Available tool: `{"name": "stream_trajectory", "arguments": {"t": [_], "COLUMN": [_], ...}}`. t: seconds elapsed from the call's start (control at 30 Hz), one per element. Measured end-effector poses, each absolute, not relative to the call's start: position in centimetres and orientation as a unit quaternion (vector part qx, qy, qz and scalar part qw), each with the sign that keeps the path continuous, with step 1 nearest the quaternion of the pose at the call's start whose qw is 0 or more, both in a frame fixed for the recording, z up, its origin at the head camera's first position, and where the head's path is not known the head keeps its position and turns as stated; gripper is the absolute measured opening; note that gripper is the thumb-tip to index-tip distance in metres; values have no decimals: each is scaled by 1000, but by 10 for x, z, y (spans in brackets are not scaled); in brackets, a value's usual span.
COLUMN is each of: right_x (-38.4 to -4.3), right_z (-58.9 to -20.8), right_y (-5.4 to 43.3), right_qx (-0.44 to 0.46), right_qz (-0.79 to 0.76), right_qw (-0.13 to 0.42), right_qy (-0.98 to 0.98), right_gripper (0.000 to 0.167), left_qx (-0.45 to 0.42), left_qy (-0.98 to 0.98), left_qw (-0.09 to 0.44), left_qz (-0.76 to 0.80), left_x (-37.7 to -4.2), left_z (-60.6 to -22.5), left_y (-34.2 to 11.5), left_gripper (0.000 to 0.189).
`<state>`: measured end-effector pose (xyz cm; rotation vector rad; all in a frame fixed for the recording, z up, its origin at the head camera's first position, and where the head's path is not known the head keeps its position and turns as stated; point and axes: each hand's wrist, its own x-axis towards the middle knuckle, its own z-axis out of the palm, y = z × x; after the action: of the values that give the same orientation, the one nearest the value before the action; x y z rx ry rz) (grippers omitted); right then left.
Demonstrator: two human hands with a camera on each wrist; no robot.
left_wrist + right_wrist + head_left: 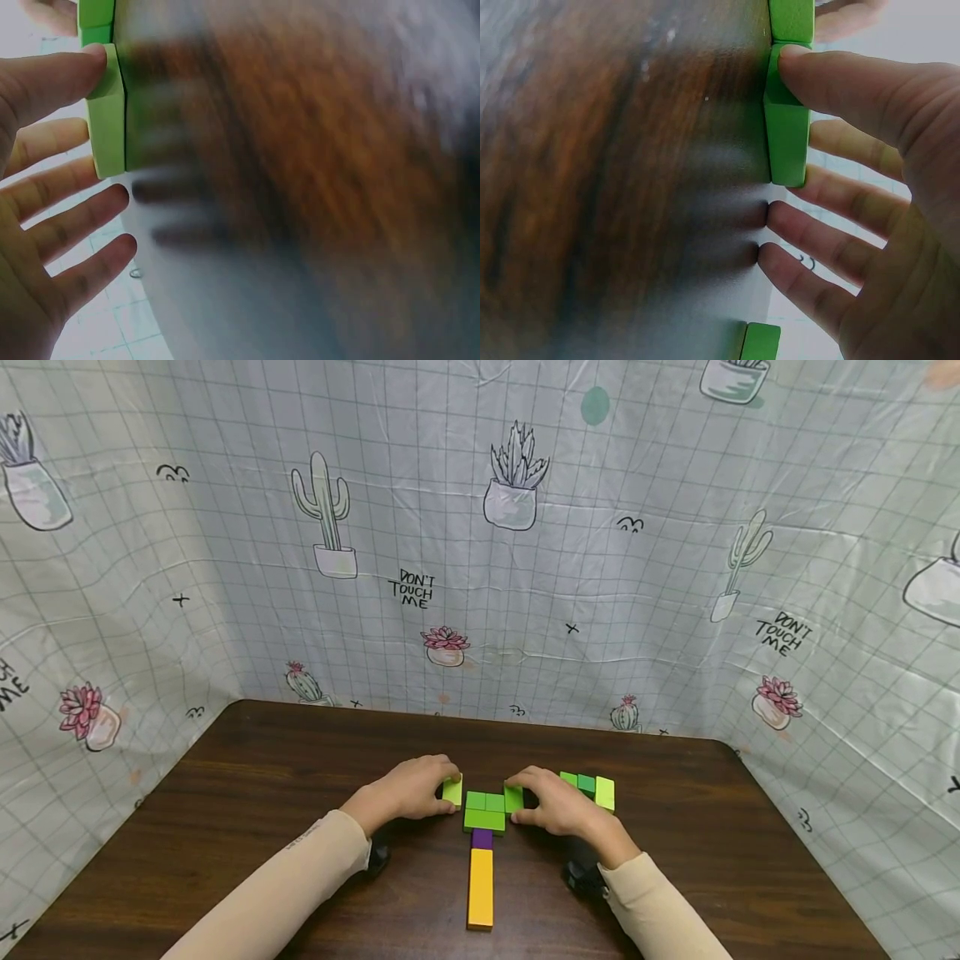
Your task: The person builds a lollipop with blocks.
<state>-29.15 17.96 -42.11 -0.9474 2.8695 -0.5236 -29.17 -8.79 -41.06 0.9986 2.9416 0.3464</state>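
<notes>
On tabletop [300, 752], left hand [408, 788] pinching lime block [453, 792], right hand [561, 803], green block [513, 799].

Yellow-green block [453, 790] just left of the green cluster [484, 818] — deeper green block [513, 800] at its right edge

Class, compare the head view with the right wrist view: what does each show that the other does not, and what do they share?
Only the head view: the long orange block, the purple block, the sleeves and the printed words "Don't touch me".

Only the right wrist view: the palm side of the right-hand grip, with two lower fingers clear of the green block.

Both: that grip, the green block it pinches, the dark table and the gridded cloth.
</notes>
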Motion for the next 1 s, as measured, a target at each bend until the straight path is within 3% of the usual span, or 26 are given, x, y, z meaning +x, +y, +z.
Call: {"name": "stream_trajectory", "arguments": {"t": [1.0], "right_x": [-292], "right_z": [-421], "right_y": [180], "right_qx": [-314], "right_qz": [-172], "right_qw": [33], "right_qy": [933], "right_gripper": [46], "left_qx": [321], "left_qy": [939], "left_qw": [8], "left_qz": [126], "left_x": [-288], "left_z": [-414], "left_y": [-83], "left_gripper": [42]}}
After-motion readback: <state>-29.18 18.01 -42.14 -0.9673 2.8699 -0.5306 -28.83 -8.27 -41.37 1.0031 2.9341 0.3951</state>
